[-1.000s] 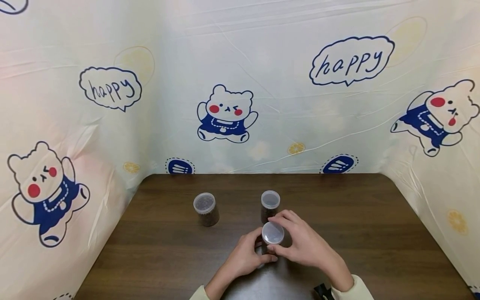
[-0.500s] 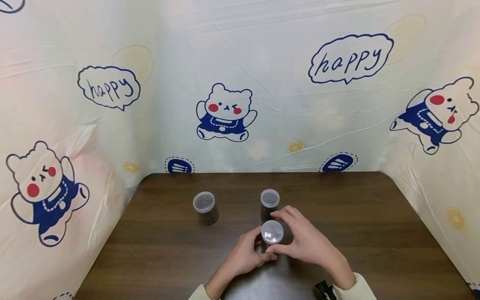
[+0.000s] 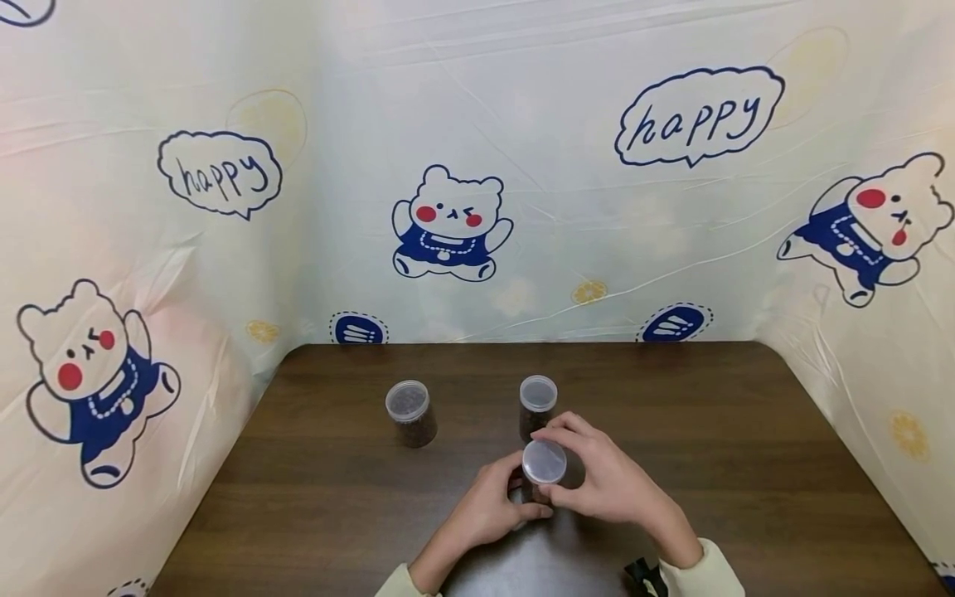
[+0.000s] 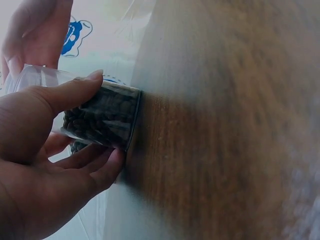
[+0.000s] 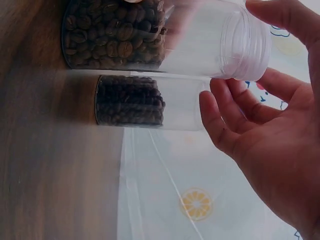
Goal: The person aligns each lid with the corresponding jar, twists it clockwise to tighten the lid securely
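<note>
A clear jar [image 5: 120,35] partly filled with brown coffee beans stands upright on the table. Its round translucent lid [image 3: 544,461] faces up in the head view. My left hand [image 3: 488,502] holds the jar's lower body, thumb on one side and fingers on the other; in the left wrist view the thumb [image 4: 82,92] lies along the jar wall. My right hand [image 3: 608,481] grips the lid's rim between thumb and fingers. Just behind stands a second lidded jar [image 3: 537,406], with darker beans visible in the right wrist view.
A third lidded jar [image 3: 410,419] with dark contents stands to the left on the brown wooden table [image 3: 313,497]. A black object [image 3: 645,576] lies by the right sleeve. A printed cloth [image 3: 552,108] with bears hangs behind and at both sides.
My right thumb and fingers have shifted slightly round the lid's rim, the fingers moving off its far side and back against it. The jar and left hand have stayed in place.
</note>
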`<action>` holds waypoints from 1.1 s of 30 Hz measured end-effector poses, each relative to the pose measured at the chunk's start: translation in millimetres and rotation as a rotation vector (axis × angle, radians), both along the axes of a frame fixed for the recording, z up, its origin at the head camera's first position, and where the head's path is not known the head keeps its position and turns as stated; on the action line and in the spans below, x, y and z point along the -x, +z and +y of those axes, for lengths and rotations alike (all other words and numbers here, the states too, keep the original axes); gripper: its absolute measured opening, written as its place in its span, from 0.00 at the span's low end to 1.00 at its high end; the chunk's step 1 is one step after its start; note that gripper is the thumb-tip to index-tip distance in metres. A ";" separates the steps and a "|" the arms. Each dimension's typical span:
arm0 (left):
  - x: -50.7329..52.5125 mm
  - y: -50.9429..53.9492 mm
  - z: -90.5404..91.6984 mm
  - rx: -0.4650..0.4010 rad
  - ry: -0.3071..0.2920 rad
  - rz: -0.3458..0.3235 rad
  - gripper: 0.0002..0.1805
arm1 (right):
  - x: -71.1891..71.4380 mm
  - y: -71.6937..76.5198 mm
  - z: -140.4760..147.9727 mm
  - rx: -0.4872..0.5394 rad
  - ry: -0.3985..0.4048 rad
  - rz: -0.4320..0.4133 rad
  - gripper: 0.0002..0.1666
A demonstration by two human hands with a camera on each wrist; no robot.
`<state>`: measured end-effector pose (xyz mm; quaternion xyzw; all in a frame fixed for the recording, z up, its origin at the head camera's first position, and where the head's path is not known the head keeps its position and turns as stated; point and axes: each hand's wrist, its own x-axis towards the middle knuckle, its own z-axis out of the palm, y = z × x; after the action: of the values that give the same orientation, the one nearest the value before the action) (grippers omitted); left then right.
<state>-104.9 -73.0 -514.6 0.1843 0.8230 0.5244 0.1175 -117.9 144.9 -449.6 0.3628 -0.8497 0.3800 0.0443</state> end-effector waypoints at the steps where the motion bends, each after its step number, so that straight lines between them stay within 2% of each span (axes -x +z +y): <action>1: -0.2 0.0 0.1 -0.001 0.001 0.000 0.35 | 0.5 -0.9 0.4 0.007 0.011 0.002 0.34; 8: -0.9 -0.9 0.7 -0.006 0.006 0.000 0.33 | 3.3 -2.4 4.9 0.051 0.067 -0.009 0.36; 19: -0.6 0.2 0.2 -0.012 -0.002 -0.002 0.35 | 3.2 -0.1 3.9 0.031 0.014 -0.046 0.32; 23: -0.4 1.2 0.4 -0.013 -0.001 -0.008 0.35 | 2.6 -0.2 3.4 0.018 -0.033 -0.037 0.30; 27: -0.8 1.4 -0.5 -0.027 -0.006 -0.017 0.34 | -0.3 0.5 -0.9 -0.011 -0.116 -0.019 0.31; 33: -1.3 1.3 -1.2 -0.023 -0.005 -0.005 0.33 | -4.3 4.0 -5.3 -0.135 -0.229 0.023 0.38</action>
<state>-103.6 -74.2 -513.2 0.1863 0.8161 0.5339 0.1189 -113.6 139.7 -445.6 0.2700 -0.9086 0.3102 0.0726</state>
